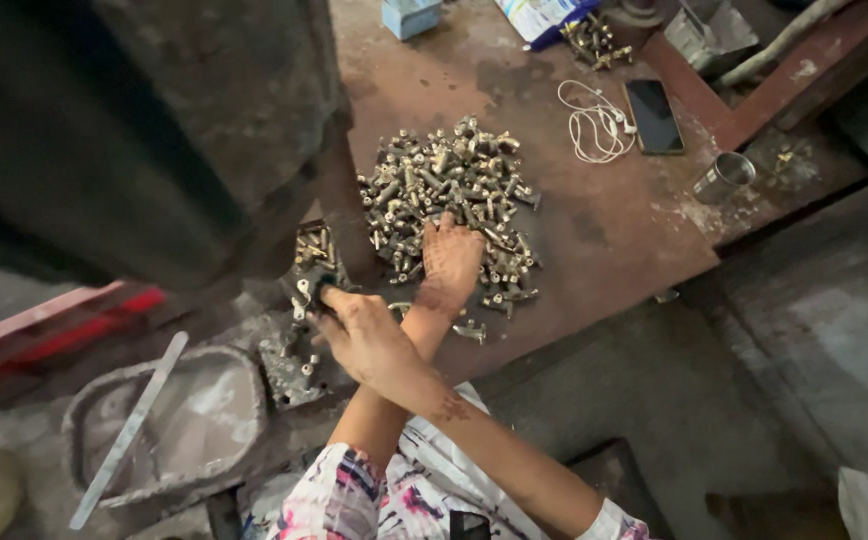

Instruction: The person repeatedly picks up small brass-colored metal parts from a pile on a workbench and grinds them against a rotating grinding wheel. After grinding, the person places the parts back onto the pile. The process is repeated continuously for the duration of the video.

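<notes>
The arms are crossed: the left hand (451,255) is pressed flat on the pile of brass fittings (449,180), while one fitting (306,290) is gripped by the right hand (364,335) just left of it.

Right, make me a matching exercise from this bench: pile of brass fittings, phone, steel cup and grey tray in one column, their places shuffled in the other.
Things:
1. pile of brass fittings
2. phone
3. steel cup
4. grey tray

Places:
A. lying flat right beside the white earphone cable
B. lower left, with a flat metal strip lying across it
C. under the left hand
D. standing alone near the right edge of the rusty table

Pairs: 1-C, 2-A, 3-D, 4-B
</notes>
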